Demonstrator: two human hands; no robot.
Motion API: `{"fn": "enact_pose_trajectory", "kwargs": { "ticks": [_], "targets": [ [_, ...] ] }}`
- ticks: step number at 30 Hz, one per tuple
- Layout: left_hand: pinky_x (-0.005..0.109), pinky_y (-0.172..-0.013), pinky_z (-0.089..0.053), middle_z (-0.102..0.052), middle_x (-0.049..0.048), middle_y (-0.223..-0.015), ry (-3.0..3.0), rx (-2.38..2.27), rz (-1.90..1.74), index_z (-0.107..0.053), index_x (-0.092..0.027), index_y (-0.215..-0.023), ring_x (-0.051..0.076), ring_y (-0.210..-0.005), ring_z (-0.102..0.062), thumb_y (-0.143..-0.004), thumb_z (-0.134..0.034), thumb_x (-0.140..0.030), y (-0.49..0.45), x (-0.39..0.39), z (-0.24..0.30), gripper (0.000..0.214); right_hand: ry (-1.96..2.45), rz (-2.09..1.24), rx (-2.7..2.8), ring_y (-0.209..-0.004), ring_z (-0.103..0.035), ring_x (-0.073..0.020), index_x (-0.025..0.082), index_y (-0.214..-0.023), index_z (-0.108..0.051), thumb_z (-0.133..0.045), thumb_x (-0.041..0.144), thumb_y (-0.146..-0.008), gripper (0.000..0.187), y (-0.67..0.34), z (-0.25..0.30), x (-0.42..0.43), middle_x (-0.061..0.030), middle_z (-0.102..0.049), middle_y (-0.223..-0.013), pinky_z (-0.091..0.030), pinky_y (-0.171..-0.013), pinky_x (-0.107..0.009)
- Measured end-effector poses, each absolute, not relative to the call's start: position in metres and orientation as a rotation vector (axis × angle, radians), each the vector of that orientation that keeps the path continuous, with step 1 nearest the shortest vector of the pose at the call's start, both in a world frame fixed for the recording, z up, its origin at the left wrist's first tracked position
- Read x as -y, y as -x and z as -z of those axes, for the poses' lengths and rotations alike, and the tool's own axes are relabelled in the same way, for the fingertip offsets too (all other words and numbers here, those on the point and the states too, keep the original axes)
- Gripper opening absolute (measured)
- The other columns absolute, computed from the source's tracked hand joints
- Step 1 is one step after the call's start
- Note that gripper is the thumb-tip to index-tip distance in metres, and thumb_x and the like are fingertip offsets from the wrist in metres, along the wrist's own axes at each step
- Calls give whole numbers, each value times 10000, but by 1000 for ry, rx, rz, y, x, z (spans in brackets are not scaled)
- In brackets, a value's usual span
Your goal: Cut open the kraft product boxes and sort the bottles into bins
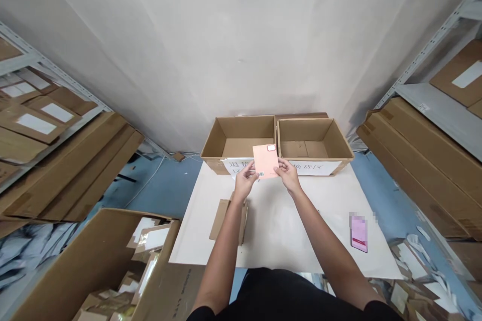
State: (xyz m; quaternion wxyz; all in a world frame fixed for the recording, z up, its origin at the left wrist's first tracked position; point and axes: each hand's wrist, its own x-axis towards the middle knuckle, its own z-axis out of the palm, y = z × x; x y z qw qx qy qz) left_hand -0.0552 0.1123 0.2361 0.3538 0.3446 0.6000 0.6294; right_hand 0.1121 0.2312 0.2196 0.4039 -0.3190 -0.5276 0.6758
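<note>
A flat pink packet (266, 161), with a red-outlined white label at its top and a small barcode at lower left, is held upright above the table. My left hand (245, 179) pinches its lower left edge. On the opposite side, my right hand (288, 174) grips the lower right edge. Behind the packet stand two open cardboard boxes side by side, the left box (218, 145) and the right box (341, 143), each with a white paper sign on its front. Below my left hand lies an opened small brown carton (218, 220), partly hidden by my forearm.
A phone (359, 234) lies at the right of the white table (301, 241). To the lower left, a large carton (109, 241) holds several labelled parcels. Shelves with cartons (425, 170) flank both sides, and more parcels lie on the floor at lower right.
</note>
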Motion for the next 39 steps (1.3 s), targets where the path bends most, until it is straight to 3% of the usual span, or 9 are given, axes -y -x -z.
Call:
{"fn": "enact_pose_trajectory", "kwargs": {
  "ticks": [9, 17, 20, 23, 26, 29, 32, 34, 39],
  "targets": [
    [456, -1096, -504, -593, 137, -1474, -961, -1852, -1688, -697, -234, -1359, 302, -1296, -600, -841, -783, -298, 107, -209, -226, 529, 1112, -1401, 1360, -1186, -672, -283, 162, -1351, -667, -760, 416, -753, 656, -45, -207, -322, -160, -704, -1331, -511, -1114, -483],
    [383, -928, -579, -731, 109, -1209, -886, -1915, -1517, -752, -223, -1167, 232, -1055, -687, -915, -668, -331, 76, -137, -143, 287, 1307, -1286, 1443, -1073, -694, -284, 194, -1238, -686, -629, 439, -787, 517, -120, -120, -264, -150, -731, -1249, -544, -1016, -490],
    [385, -922, -581, -739, 93, -1164, -984, -1935, -1186, -754, -216, -1111, 217, -984, -698, -897, -644, -258, 36, -109, -99, 244, 1469, -1268, 1542, -1015, -713, -285, 202, -1216, -693, -580, 418, -781, 499, -166, -86, -233, -138, -737, -1217, -562, -965, -482],
    [394, -1042, -535, -730, 94, -1187, -1176, -1888, -698, -760, -210, -1107, 224, -1090, -690, -879, -626, -177, -14, -82, -53, 267, 1637, -1283, 1626, -949, -732, -266, 214, -1227, -693, -550, 380, -758, 518, -216, -58, -202, -112, -732, -1198, -582, -921, -458],
    [411, -1144, -465, -651, 135, -1406, -1244, -1735, -338, -758, -199, -1164, 274, -1278, -644, -843, -663, -159, -67, -54, -11, 337, 1774, -1298, 1659, -949, -736, -261, 211, -1282, -682, -532, 364, -766, 558, -263, -35, -171, -116, -713, -1231, -590, -914, -446],
    [497, -1206, -394, -429, 171, -1653, -1188, -1686, -168, -721, -204, -1274, 379, -1475, -485, -772, -730, -164, -112, -28, 19, 504, 1786, -1332, 1775, -1018, -726, -265, 244, -1348, -667, -541, 351, -788, 583, -298, -17, -142, -108, -682, -1334, -581, -962, -457],
    [629, -1226, -312, -168, 164, -1774, -1186, -1717, -7, -611, -218, -1430, 426, -1628, -153, -751, -720, -155, -138, -9, 33, 690, 1749, -1378, 1983, -1282, -634, -301, 247, -1401, -655, -565, 300, -783, 627, -325, 2, -114, -110, -627, -1463, -507, -1101, -477],
    [654, -1225, -290, -50, 136, -1796, -1215, -1743, 106, -510, -245, -1525, 386, -1650, -41, -779, -668, -151, -141, -1, 36, 768, 1798, -1374, 2084, -1458, -497, -318, 210, -1450, -631, -575, 276, -782, 673, -342, 15, -99, -130, -573, -1538, -418, -1193, -475],
    [663, -1203, -323, -148, 136, -1783, -1183, -1765, 110, -457, -248, -1564, 374, -1644, -113, -813, -601, -186, -122, 19, 36, 768, 2040, -1276, 2125, -1584, -291, -384, 232, -1566, -542, -557, 318, -841, 731, -389, 41, -76, -95, -339, -1720, -339, -1226, -504]
  ]
}}
